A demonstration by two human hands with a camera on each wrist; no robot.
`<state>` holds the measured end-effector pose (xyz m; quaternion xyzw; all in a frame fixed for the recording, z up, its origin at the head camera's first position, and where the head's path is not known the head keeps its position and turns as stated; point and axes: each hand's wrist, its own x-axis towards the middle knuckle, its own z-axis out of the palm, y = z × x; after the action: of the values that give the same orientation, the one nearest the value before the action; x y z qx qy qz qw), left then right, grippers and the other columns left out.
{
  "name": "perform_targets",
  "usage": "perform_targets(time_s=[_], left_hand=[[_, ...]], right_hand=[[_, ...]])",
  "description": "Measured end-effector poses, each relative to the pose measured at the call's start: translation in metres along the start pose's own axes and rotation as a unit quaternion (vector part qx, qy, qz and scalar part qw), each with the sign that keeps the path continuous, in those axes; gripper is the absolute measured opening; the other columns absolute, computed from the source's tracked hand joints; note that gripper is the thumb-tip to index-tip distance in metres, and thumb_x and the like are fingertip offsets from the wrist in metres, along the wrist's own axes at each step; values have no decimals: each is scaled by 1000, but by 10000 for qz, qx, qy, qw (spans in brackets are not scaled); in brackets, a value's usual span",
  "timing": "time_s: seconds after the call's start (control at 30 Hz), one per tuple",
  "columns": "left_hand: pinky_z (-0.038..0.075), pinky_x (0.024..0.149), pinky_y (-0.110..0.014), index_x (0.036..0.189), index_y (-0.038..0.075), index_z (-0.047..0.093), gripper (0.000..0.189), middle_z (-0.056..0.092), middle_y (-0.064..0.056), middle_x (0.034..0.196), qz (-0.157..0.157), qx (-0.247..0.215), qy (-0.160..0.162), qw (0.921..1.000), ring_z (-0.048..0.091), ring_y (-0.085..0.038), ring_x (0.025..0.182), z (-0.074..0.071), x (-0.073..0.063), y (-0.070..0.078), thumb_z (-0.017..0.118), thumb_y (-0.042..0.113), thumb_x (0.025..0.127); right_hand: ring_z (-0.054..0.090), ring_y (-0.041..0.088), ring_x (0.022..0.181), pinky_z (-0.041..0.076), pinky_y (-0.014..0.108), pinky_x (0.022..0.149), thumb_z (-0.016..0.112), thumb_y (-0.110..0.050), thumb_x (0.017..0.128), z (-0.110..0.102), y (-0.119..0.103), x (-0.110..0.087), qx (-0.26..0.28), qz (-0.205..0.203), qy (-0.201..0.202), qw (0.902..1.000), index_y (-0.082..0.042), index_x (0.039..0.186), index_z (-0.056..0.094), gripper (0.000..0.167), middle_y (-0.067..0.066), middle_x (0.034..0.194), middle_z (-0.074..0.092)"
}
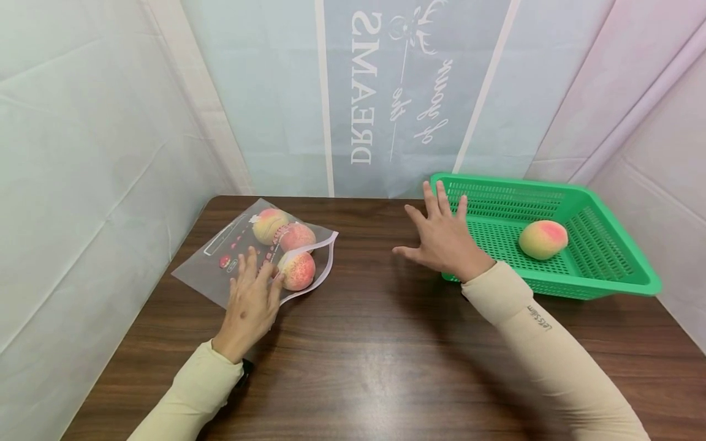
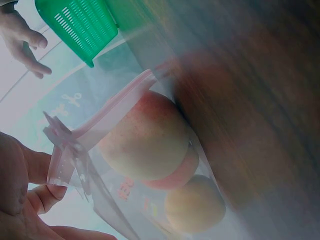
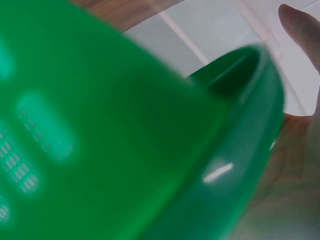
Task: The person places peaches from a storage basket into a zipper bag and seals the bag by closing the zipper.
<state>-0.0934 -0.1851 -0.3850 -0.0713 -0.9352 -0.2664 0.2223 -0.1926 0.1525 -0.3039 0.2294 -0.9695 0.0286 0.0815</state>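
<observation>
Left hand (image 1: 248,306) pinches the lip of a zip bag (image 1: 206,272), thumb and finger on the film; right hand (image 1: 441,242) is spread wide, nothing gripped. Count: 2 hands, 1 bag, 1 basket, 4 peaches, split 3 in bag, 1 in basket.

Bag lies on the table (image 1: 358,343), left side of scene, on the far side of the left hand, mouth gaping to the right. Near peach (image 1: 298,271) sits at the mouth, just beside the left fingertips; middle peach (image 1: 298,236) and far peach (image 1: 269,226) are behind it, farther from the hand. Green basket (image 1: 598,245) is at the right, by the right hand, which is over its left end; can't tell if hand and rim touch. Last peach (image 1: 543,240) lies in the basket, well right of the hand.

Looks: peaches yellow with pink-red blush, near one speckled red. Bag is see-through, red print, pale zip strip. Basket is slotted plastic, flared rim. Table is dark wood grain.
</observation>
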Motion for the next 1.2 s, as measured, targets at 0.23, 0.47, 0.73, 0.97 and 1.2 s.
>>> perform_targets(time_s=[0.23, 0.47, 0.73, 0.97, 1.2], left_hand=[[24, 95, -83, 96, 5, 56, 12, 27, -41, 150, 11, 15, 12, 10000, 19, -59, 140, 0, 0, 0, 59, 16, 101], [23, 95, -83, 95, 5, 57, 13, 29, -42, 149, 27, 30, 31, 10000, 21, -61, 139, 1, -1, 0, 59, 16, 101], [23, 95, -83, 95, 5, 57, 13, 28, -41, 150, 8, 26, 33, 10000, 19, -60, 140, 0, -1, -1, 60, 17, 101], [23, 96, -83, 95, 5, 57, 13, 28, -41, 150, -19, 18, 16, 10000, 19, -59, 140, 1, -1, 0, 60, 17, 101], [23, 96, -83, 95, 6, 56, 13, 29, -41, 150, -7, 18, 31, 10000, 18, -59, 141, 0, -1, 0, 60, 16, 101]], right_hand=[[-5, 48, 149, 1, 79, 105, 69, -61, 85, -5, 12, -5, -80, 60, -59, 9999, -3, 148, 44, 89, 31, 162, 3], [-3, 50, 148, 2, 80, 103, 68, -60, 86, -10, 18, -11, -344, 53, -191, 9992, -2, 149, 43, 89, 33, 161, 5], [-3, 51, 147, 2, 81, 103, 67, -59, 87, -21, 23, -20, -406, 121, -226, 9988, -1, 147, 44, 87, 35, 160, 7], [-5, 52, 147, 1, 82, 101, 69, -58, 86, -30, 36, -25, -384, 200, -318, 9986, 0, 147, 44, 88, 37, 159, 7], [-5, 53, 146, -1, 84, 99, 75, -55, 82, -38, 53, -29, -335, 389, -393, 9979, 0, 147, 43, 91, 38, 158, 7]])
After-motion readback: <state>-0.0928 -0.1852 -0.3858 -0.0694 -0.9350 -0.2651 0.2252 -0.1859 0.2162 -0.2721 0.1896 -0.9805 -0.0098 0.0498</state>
